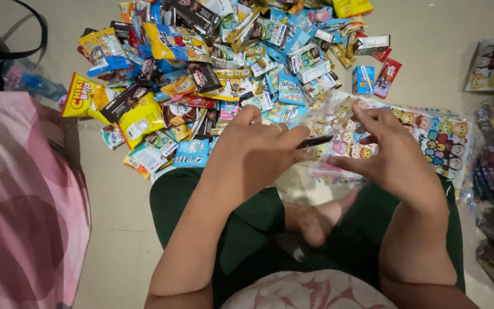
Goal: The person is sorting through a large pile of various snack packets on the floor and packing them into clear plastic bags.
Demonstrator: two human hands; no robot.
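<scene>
Both hands, left (253, 151) and right (393, 151), pinch a clear cartoon-printed bag (338, 134); left also grips a black pen (314, 141).

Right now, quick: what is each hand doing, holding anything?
Left hand: closed around a dark pen.
Right hand: fingers curled, gripping a clear cartoon-print bag that shows blurred.
</scene>
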